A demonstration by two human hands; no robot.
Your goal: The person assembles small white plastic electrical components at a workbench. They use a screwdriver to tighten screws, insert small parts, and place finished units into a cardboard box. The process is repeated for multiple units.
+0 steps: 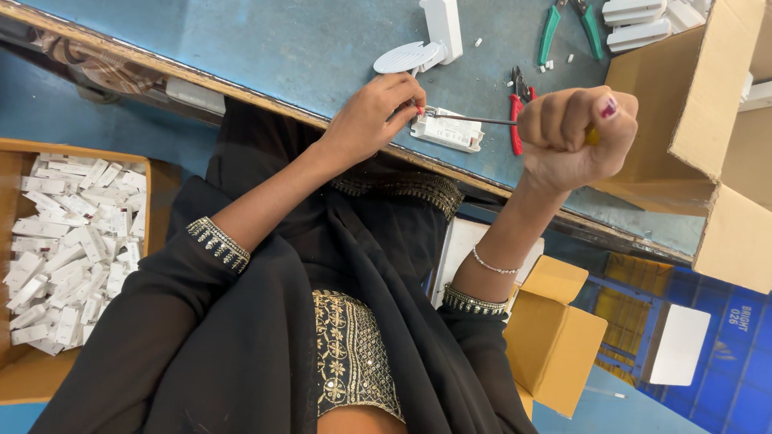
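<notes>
The right hand (575,133) is clenched in a tight fist around a screwdriver (474,120) — its thin metal shaft runs level to a small white rectangular unit (448,131) lying at the near edge of the blue worktable (281,48). The left hand (371,115) rests its curled fingers (402,96) on that unit, pinning it where the tip meets it. Just beyond lie red-handled pliers (517,108), green-handled pliers (569,28) and a white fitting (422,44) — an open cardboard box (708,120) stands at the right, a carton of white parts (68,249) below left.
</notes>
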